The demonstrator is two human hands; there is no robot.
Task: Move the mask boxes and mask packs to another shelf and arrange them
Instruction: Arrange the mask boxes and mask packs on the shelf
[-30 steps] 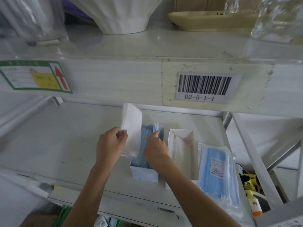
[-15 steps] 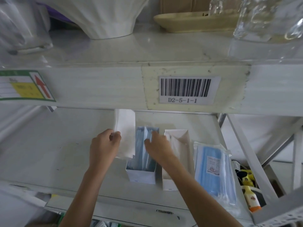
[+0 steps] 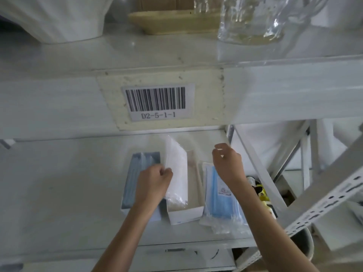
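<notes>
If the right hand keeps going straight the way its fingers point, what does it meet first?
The right hand points toward the back of the shelf. Nothing shows ahead of its fingertips, so the way looks free up to the back edge, though depth there is unclear.

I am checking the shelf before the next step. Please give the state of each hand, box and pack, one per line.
Left hand: pinching the white pack.
Right hand: raised above the blue pack, holding nothing I can see.
White pack: tilted, its lower end in the empty box.
Left box: open, full of blue masks.
Empty box: open.
Blue pack: sealed, lying flat on the shelf.
</notes>
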